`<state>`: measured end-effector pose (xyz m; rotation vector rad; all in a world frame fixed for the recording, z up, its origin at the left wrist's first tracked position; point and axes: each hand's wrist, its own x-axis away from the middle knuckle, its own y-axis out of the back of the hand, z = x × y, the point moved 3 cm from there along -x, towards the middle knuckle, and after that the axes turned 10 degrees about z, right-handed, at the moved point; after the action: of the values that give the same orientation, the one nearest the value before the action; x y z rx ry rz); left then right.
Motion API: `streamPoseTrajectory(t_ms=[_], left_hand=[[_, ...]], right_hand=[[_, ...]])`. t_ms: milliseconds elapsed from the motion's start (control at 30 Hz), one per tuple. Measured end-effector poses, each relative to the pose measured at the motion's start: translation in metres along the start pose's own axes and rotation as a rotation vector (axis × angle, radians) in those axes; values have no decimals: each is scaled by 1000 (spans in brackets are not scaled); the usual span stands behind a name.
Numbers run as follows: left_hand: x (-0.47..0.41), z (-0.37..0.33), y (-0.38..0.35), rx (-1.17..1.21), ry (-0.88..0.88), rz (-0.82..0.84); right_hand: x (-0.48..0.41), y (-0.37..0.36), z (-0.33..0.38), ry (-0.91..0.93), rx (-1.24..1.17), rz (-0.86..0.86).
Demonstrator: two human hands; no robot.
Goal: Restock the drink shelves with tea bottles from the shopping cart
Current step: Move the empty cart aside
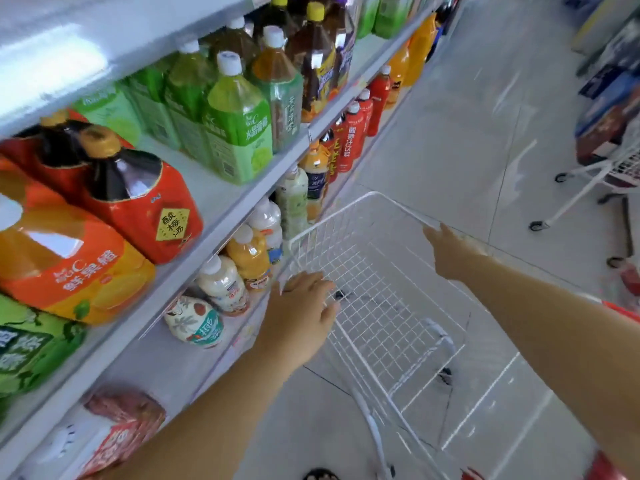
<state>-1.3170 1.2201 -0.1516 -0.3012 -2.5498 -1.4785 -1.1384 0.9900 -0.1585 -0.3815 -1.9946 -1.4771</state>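
— Tea bottles: where do they stand?
— On the upper shelf, upper middle of the frame. They are amber, with white caps and green labels, just beside the pale green bottles.
— And the shopping cart?
— At the centre of the frame, a white wire basket close against the shelving, on the pale tiled floor.
— The hands?
— The left hand, lower centre, lies on the cart's left rim with its fingers bent over the wire. The right hand, right of centre, touches the far right rim. Whether it grips, I cannot tell.
— What else is there?
— At the left, a red-labelled dark bottle touches an orange one. On the lower shelf are small yellow bottles. At the upper right is a second cart.
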Motion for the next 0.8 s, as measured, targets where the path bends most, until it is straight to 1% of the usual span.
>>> streamPoseTrajectory(t_ms=[67, 133, 200, 267, 367, 433, 467, 533, 567, 633, 733, 800], left_hand=[[13, -29, -5, 41, -10, 74], [28, -58, -12, 69, -29, 154], [46, -93, -19, 103, -78, 233], [67, -128, -27, 136, -129, 322], [101, -171, -45, 182, -170, 481], [122, -189, -57, 146, -224, 567], [131, -196, -64, 98, -255, 622], [149, -205, -79, -8, -301, 736], [156, -208, -85, -56, -317, 765], [159, -211, -94, -119, -341, 749], [151, -212, -103, -164, -378, 650], [146, -214, -106, -220, -408, 654]], right_hand=[[22, -6, -23, -6, -64, 37], [61, -20, -40, 77, -112, 111], [119, -37, -60, 148, -234, 184], [182, -53, -84, 151, -317, 223], [264, -82, -118, 123, -271, 308], [298, -109, -134, 85, -241, 364], [309, -123, -140, 63, -247, 358], [320, -148, -146, 70, -293, 256], [321, -159, -148, 67, -308, 206], [321, -178, -151, 39, -348, 162], [330, -197, -154, -15, -447, 80], [341, -208, -153, -49, -528, 11]])
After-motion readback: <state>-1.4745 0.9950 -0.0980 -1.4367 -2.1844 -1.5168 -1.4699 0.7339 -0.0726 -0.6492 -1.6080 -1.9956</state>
